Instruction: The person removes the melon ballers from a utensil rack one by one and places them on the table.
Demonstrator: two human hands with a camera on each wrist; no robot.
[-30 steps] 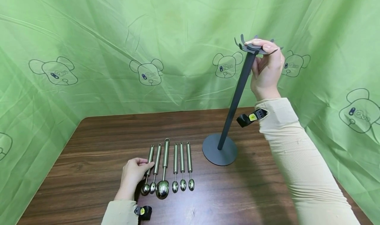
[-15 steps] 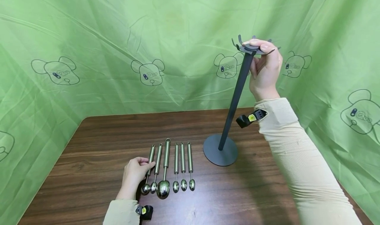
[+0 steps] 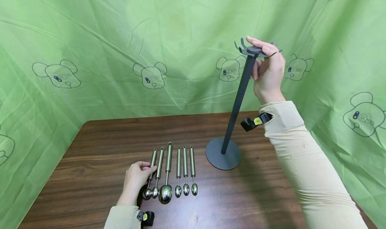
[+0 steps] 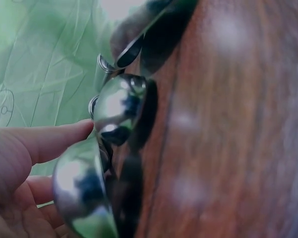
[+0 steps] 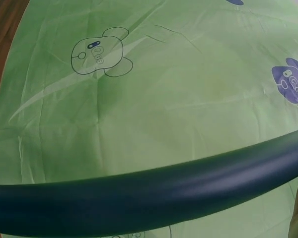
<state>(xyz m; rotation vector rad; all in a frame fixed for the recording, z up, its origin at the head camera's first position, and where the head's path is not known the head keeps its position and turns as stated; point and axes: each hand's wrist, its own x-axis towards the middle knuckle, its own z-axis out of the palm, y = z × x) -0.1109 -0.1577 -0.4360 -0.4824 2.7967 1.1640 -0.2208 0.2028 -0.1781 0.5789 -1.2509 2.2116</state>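
left hand (image 3: pixel 137 175) fingers curl on the leftmost scoop (image 3: pixel 149 175), handle pointing away | five more scoops (image 3: pixel 178 170) lie parallel just right of it, on the table (image 3: pixel 90 162) | right hand (image 3: pixel 266 71) grips the stand (image 3: pixel 238 101) top, well apart, hooks bare.

Glossy steel spoons (image 3: pixel 169 170), matt stand (image 3: pixel 238 101), wood-grain table (image 3: pixel 99 155).

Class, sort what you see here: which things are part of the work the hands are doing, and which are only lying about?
In the work:
- dark rack, its top held by the right hand
- leftmost spoon, pinched by the left hand

Lying about:
- five more spoons in the row
- wooden table
- green cloth behind
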